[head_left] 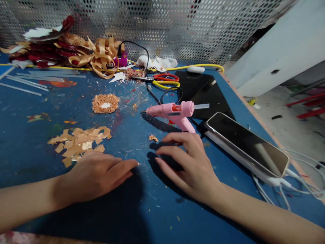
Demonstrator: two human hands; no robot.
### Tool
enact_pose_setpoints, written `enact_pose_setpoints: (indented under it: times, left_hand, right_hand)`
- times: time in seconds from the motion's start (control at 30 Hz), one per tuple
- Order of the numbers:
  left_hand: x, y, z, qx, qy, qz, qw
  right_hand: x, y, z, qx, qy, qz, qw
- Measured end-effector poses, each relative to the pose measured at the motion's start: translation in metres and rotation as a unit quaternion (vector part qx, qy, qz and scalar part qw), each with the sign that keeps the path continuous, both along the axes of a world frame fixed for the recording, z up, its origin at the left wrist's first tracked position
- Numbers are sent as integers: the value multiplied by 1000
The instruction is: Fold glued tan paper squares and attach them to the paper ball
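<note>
My left hand (98,176) is low over the blue table, its fingers stretched to the right and close together. A tiny pale speck shows at the tip of one finger. Just beyond it lies a heap of torn tan paper pieces (78,140). My right hand (186,157) is open, with bent fingers spread and nothing in them. A pink hot glue gun (172,111) lies right behind it, its nozzle to the left and a clear stick out of its back. Farther left sits a small ring of tan shreds (104,103) with a white centre.
Red-and-yellow-handled scissors (165,80) lie at the back beside a black flat panel (203,88). A phone on a white block (247,145) with cables is at right. Clear glue sticks (27,83), gold ribbon (106,56) and dark red pieces lie at back left, before a perforated metal screen (162,30).
</note>
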State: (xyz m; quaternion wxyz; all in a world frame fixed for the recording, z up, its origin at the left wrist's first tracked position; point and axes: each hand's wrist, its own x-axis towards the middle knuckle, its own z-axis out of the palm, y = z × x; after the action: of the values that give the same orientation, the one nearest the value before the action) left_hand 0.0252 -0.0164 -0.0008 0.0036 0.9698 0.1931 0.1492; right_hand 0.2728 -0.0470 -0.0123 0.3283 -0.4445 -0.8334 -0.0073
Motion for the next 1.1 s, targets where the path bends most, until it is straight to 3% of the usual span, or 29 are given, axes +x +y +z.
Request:
enact_pose_setpoints:
  times: [0.23, 0.4, 0.63, 0.87, 0.97, 1.1]
  left_hand:
    - [7, 3, 4, -104, -43, 95, 989]
    - [7, 7, 5, -105, -13, 107, 989]
    - [9, 10, 3, -212, -14, 87, 973]
    - [27, 2, 11, -177, -92, 61, 978]
    - [39, 3, 13, -154, -113, 55, 980]
    - [52, 8, 12, -146, -114, 27, 982]
  right_hand:
    - [1, -3, 1, -21, 29, 14, 999]
    - [0, -4, 2, -24, 41, 24, 999]
    - [3, -3, 1, -31, 43, 23, 998]
    - [5, -7, 1, -144, 131, 81, 978]
    - [6, -11, 2, -203, 157, 76, 963]
    - [6, -13, 4, -215, 173, 73, 958]
